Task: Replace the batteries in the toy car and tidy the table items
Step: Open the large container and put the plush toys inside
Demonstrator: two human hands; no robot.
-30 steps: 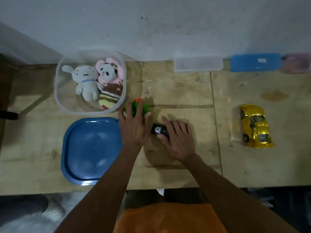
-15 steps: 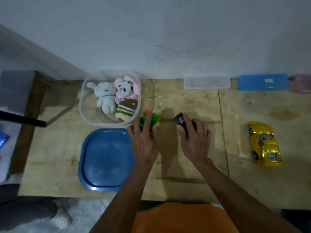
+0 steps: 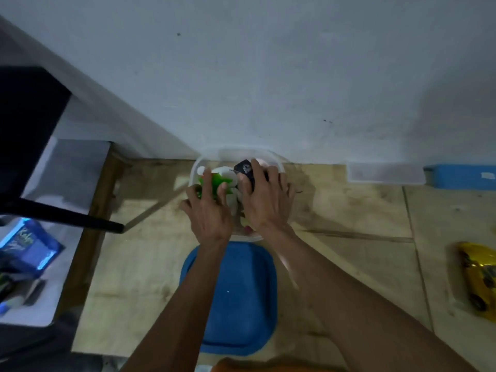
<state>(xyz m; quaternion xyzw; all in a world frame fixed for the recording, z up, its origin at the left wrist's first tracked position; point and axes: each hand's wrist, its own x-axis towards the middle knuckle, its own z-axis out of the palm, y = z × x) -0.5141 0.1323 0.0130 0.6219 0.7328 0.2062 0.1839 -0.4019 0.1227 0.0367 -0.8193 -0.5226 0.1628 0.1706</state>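
I'm seeing the desk point(image 3: 349, 210) showing as rough, stained bare wood, and the container point(image 3: 273, 159) looking like clear, smooth plastic. The blue lid point(image 3: 241, 304) is reading matt plastic, while the yellow toy car point(image 3: 476, 275) is gleaming metallic.

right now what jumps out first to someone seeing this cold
Both hands meet over the clear tub against the wall: the left hand grips a green toy, the right hand a small black toy. A blue lid lies on the table just in front of the tub, and a yellow toy car sits alone far right.
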